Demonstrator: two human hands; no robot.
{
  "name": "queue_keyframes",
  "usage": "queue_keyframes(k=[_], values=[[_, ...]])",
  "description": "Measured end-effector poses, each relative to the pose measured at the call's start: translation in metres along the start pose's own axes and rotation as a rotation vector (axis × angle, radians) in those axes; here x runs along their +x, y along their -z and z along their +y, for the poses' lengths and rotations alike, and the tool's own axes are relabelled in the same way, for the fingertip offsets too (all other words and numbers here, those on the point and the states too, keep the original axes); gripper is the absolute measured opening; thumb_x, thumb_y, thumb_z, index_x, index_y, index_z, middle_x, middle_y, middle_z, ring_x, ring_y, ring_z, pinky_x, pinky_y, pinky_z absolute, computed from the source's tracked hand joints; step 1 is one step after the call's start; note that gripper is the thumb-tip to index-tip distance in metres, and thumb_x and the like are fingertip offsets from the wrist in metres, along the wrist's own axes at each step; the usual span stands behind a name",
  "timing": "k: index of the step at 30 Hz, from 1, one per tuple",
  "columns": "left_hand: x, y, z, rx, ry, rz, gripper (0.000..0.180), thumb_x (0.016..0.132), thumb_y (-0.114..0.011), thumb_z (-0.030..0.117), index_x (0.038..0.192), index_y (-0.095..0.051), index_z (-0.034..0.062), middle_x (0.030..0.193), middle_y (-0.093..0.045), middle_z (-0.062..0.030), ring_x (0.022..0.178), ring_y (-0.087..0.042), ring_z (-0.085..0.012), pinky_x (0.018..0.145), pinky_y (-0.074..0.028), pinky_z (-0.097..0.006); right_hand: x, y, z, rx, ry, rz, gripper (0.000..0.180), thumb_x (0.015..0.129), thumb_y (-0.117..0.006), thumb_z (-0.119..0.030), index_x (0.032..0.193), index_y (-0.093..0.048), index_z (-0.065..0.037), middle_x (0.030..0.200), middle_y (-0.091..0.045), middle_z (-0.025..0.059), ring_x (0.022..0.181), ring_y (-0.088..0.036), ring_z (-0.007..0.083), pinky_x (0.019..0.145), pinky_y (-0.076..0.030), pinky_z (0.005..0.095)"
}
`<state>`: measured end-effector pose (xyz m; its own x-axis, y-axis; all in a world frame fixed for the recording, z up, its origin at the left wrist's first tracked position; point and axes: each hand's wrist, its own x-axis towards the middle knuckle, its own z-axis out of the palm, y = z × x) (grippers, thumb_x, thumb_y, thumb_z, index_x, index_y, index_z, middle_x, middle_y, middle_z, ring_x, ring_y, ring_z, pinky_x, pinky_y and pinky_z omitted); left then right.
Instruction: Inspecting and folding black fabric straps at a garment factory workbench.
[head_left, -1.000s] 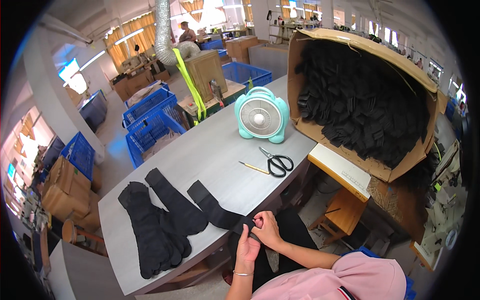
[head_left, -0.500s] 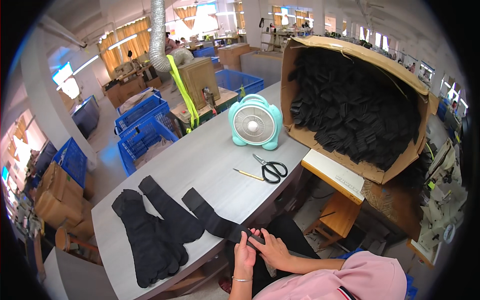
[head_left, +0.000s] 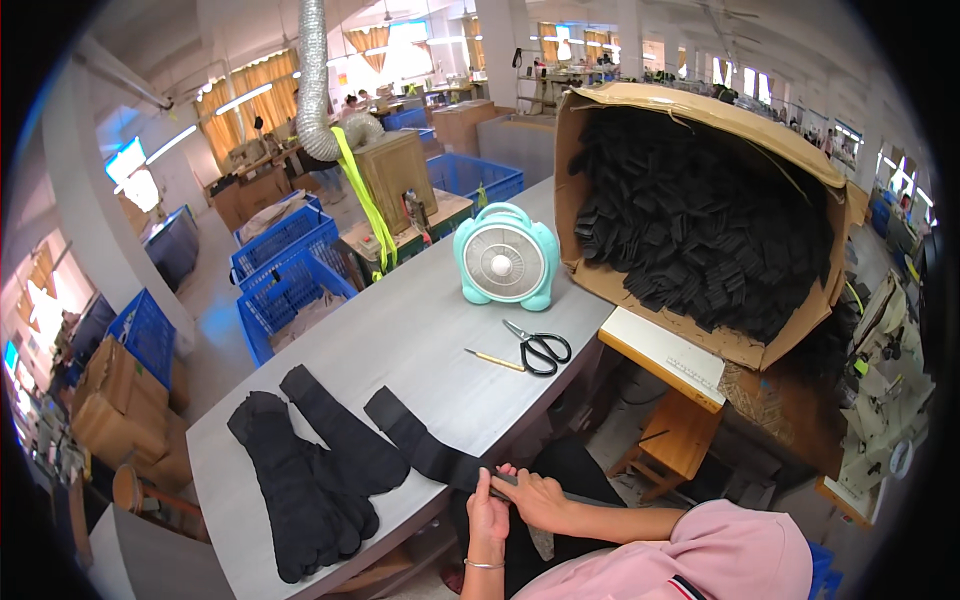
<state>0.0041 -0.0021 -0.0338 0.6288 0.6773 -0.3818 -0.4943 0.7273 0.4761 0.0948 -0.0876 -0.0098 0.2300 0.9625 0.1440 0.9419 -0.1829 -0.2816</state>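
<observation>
A black sock (head_left: 428, 449) stretches from the grey table over its near edge, its far end flat on the tabletop. The toe end is in both my hands. My left hand (head_left: 487, 516), with a bracelet at the wrist, pinches it between thumb and fingers. Fingers of my right hand (head_left: 541, 502) press on the same end from the right, partly covering it. Just left of this sock lies another black sock (head_left: 345, 435). Beyond it is a pile of several black socks (head_left: 300, 490), overlapping at the toes.
Black-handled scissors (head_left: 543, 354) and a slim yellow-handled tool (head_left: 496, 361) lie on the grey table (head_left: 400, 340). Behind them stands a turquoise fan (head_left: 505, 258). A tipped cardboard box (head_left: 592, 262) full of black pieces is at the right, near a wooden stool (head_left: 685, 437).
My right hand has shifted, its fingers now reaching further left over the sock's end beside my left thumb. The whole view has moved slightly. The other socks stay in place.
</observation>
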Motion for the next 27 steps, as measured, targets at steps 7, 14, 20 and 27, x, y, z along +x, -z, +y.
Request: queue_keyframes(k=[7,14,20,27], values=[[0.002,0.002,-0.009,-0.031,-0.088,0.094,0.025,0.097,-0.066,0.02,0.105,-0.061,-0.0023,0.098,-0.068,-0.0157,0.089,-0.068,-0.0278,0.083,-0.058,-0.041,-0.027,-0.011,-0.006,-0.205,-0.026,0.023,0.049,0.084,-0.063,-0.015,0.131,-0.055,-0.027,0.086,-0.054,0.0146,0.067,-0.062,0.029,0.051,-0.051,0.0369],[0.009,0.004,-0.003,-0.043,-0.074,0.044,0.022,0.098,-0.065,0.023,0.101,-0.062,0.0007,0.092,-0.066,-0.0112,0.086,-0.066,-0.0241,0.086,-0.056,-0.039,0.02,-0.022,-0.013,-0.099,-0.07,-0.011,0.03,0.092,-0.053,-0.02,0.121,-0.059,-0.016,0.097,-0.063,0.019,0.081,-0.068,0.031,0.059,-0.056,0.0406],[0.009,0.009,-0.007,-0.067,-0.033,0.033,0.025,0.097,-0.065,0.025,0.101,-0.061,0.0012,0.093,-0.067,-0.0126,0.088,-0.067,-0.0268,0.089,-0.056,-0.043,-0.026,0.019,-0.013,-0.102,-0.071,-0.195,0.083,0.084,-0.064,-0.011,0.154,-0.027,-0.037,0.104,-0.054,0.0234,0.077,-0.064,0.0329,0.057,-0.053,0.0414],[0.014,0.009,-0.014,0.085,-0.141,-0.04,0.03,0.1,-0.06,0.029,0.107,-0.058,-0.0001,0.105,-0.067,-0.0158,0.102,-0.065,-0.03,0.099,-0.051,-0.045,0.011,-0.034,-0.002,-0.199,-0.055,0.075,0.058,0.091,-0.056,-0.017,0.146,-0.042,-0.032,0.1,-0.057,0.0207,0.072,-0.066,0.0298,0.055,-0.054,0.0391]])
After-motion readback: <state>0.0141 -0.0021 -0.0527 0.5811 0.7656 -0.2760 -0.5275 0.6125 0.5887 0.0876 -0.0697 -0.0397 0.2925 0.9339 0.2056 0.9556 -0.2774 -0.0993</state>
